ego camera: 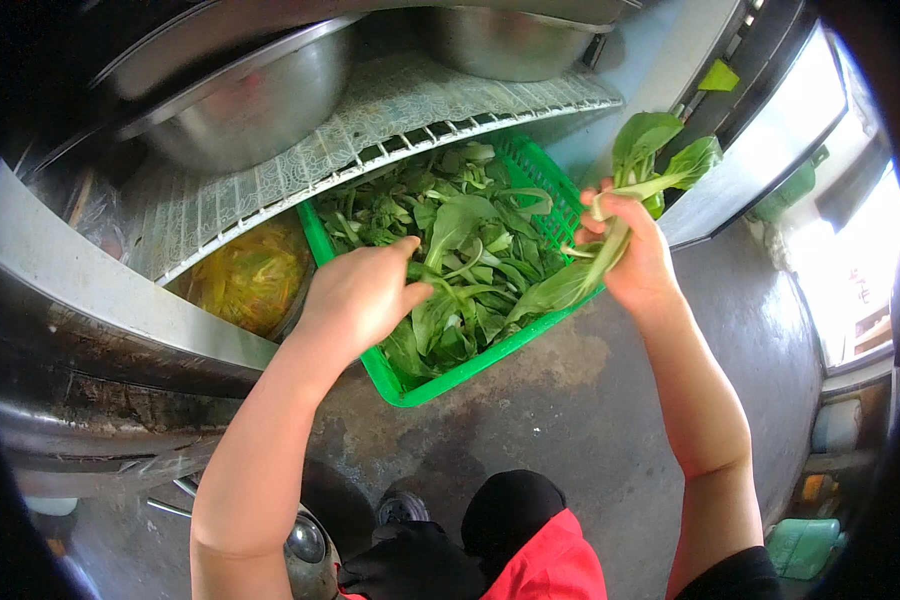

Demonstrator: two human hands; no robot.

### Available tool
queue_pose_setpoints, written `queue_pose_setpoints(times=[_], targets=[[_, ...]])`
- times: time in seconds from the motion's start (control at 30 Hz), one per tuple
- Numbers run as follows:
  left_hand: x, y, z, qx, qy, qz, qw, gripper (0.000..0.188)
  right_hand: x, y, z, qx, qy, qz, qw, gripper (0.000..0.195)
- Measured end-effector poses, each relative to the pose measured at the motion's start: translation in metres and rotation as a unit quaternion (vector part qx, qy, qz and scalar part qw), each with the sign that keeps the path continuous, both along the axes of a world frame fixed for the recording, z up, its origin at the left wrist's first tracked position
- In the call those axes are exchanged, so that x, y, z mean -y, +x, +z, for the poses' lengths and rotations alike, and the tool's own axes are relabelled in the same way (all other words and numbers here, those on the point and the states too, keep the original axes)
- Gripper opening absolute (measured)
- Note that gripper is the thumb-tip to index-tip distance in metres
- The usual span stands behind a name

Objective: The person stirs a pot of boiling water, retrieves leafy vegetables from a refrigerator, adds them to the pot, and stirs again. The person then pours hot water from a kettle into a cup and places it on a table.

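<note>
Several stalks of leafy greens that look like bok choy [630,180] are in my right hand [637,247], raised over the right side of a green plastic basket [450,386]. One long leaf hangs from that hand down to the basket rim. Loose greens [465,247] of the same kind fill the basket. Over its left side reaches my left hand [367,289], thumb and index finger apart just above the leaves. Its other fingers are hidden behind the back of the hand, and I see nothing held there.
The basket juts out from under a white wire shelf [390,154] in a refrigerator. Metal bowls [255,105] stand on that shelf. Left of the basket is a container of yellowish food [251,277]. An open door [765,127] borders the right side. Below lies a concrete floor [600,420].
</note>
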State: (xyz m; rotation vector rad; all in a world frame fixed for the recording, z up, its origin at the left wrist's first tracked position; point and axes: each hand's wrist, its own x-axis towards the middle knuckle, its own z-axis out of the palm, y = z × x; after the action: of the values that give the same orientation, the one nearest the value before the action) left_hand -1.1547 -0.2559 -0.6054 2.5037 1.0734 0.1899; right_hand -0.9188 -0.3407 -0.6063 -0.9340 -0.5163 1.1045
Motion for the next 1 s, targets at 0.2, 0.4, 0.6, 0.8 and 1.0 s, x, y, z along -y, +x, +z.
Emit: queue_pose_setpoints(times=[0.2, 0.4, 0.6, 0.8, 1.0], targets=[[0.115, -0.022, -0.024, 0.230, -0.558, -0.092, 0.792, 0.033, 0.018, 0.015, -0.004, -0.034, 0.008, 0.007, 0.999, 0.022], [0.104, 0.018, -0.099, 0.382, -0.777, 0.227, 0.446, 0.021, 0.043, 0.017, -0.015, -0.064, -0.020, -0.010, 0.998, 0.020], [0.084, 0.030, -0.106, 0.466, -0.736, 0.259, 0.418, 0.011, 0.062, 0.020, -0.026, -0.044, -0.041, -0.009, 0.998, 0.021], [0.002, 0.030, -0.103, 0.479, -0.690, 0.232, 0.490, 0.012, 0.062, 0.014, -0.040, -0.077, -0.074, -0.004, 0.994, 0.021], [-0.030, 0.044, -0.120, 0.474, -0.627, 0.249, 0.566, 0.020, 0.052, 0.006, -0.047, -0.104, -0.078, 0.032, 0.991, 0.024]])
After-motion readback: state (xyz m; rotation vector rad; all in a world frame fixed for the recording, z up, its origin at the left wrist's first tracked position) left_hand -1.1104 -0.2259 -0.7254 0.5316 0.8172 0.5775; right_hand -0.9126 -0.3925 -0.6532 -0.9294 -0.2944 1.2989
